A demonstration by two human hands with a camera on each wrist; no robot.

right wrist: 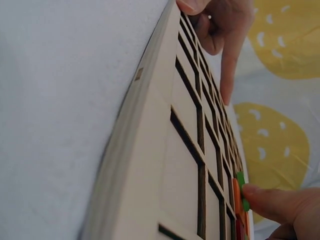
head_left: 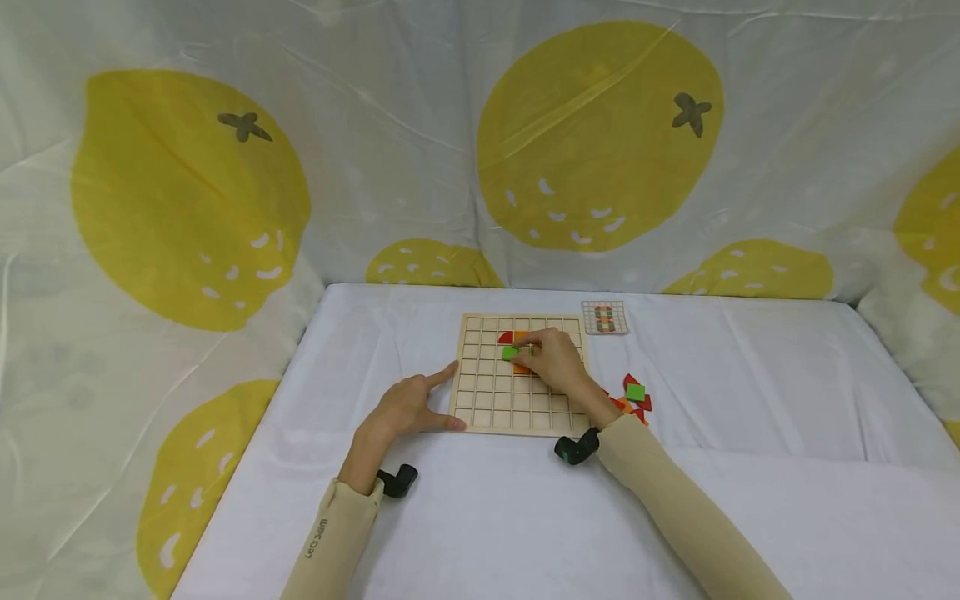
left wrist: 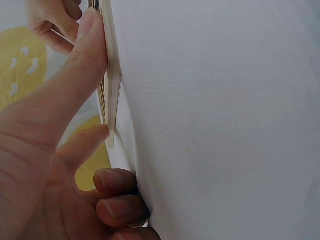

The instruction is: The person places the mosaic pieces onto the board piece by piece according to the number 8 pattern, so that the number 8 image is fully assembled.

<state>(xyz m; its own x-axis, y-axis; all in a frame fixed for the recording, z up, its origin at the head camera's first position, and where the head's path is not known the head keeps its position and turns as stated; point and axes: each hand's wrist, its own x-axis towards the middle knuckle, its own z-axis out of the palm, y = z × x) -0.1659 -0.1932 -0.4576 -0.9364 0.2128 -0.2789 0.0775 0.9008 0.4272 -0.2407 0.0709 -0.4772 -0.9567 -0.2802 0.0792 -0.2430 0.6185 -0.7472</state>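
A wooden grid board [head_left: 483, 408] lies flat on the white cloth. My left hand [head_left: 405, 406] braces its near left corner, thumb along the near edge and index finger at the left side, both extended. In the left wrist view the other fingers curl against the cloth. Over the board's upper middle, my right hand [head_left: 557, 360] pinches a green square tile [head_left: 510, 353] between thumb and fingers; in the right wrist view this green tile [right wrist: 243, 191] stands on edge beside an orange piece [right wrist: 236, 197]. A red rounded piece [head_left: 506, 337] sits in a cell just above. The right hand partly hides nearby orange pieces.
Right of the board lies a loose pile of red and orange pieces with a green square [head_left: 636, 392] on top, partly behind the right forearm. A small pattern card [head_left: 604, 317] rests by the board's far right corner. Lemon-print fabric [head_left: 390, 167] hangs behind the table.
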